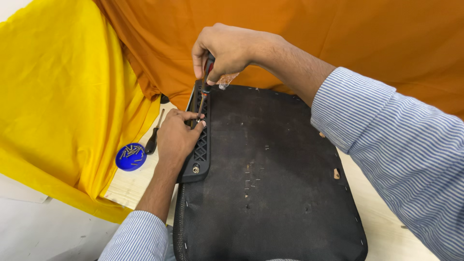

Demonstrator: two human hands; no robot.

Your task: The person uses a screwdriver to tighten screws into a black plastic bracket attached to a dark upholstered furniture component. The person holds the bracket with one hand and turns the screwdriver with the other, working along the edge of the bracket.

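— Closest to you, what's that?

— Black fabric-covered seat base [275, 183], lying on the pale wooden tabletop [133, 183]. My right hand [227, 50] has its grip closed round a red-and-black screwdriver [205, 84], its tip down in the black plastic grid bracket [200, 145] along the base's left edge. My left hand [176, 137] presses on that bracket.

— How far along?

— One bolt sits at the bracket's near end; this one's being worked. Open room lies left of the base, beside a blue dish of screws [131, 156].
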